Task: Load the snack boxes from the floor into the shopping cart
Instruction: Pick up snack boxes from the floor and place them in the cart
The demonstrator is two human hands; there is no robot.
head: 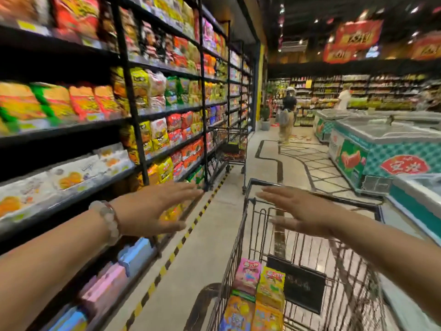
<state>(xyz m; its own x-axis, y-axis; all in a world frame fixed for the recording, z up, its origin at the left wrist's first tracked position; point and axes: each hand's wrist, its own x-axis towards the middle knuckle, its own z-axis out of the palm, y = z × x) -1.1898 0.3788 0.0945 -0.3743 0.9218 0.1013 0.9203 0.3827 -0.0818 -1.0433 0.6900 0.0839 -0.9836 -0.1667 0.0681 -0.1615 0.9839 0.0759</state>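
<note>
The wire shopping cart (241, 235) stands in front of me at the lower right. Several colourful snack boxes (259, 290) are stacked against its left wall: pink, yellow and orange ones. My left hand (155, 209) is stretched forward with flat straight fingers and holds nothing; it hovers left of the cart, in front of the shelves. A bead bracelet sits on that wrist. My right hand (296, 209) is also flat and empty, held in the air above the cart's basket. No boxes on the floor are in view.
Tall black shelves (133, 96) packed with snack bags run along the left. A second cart (232, 149) stands farther down the aisle by the shelves. Chest freezers (372, 149) line the right side. Two people stand at the far end. Black-yellow tape marks the floor.
</note>
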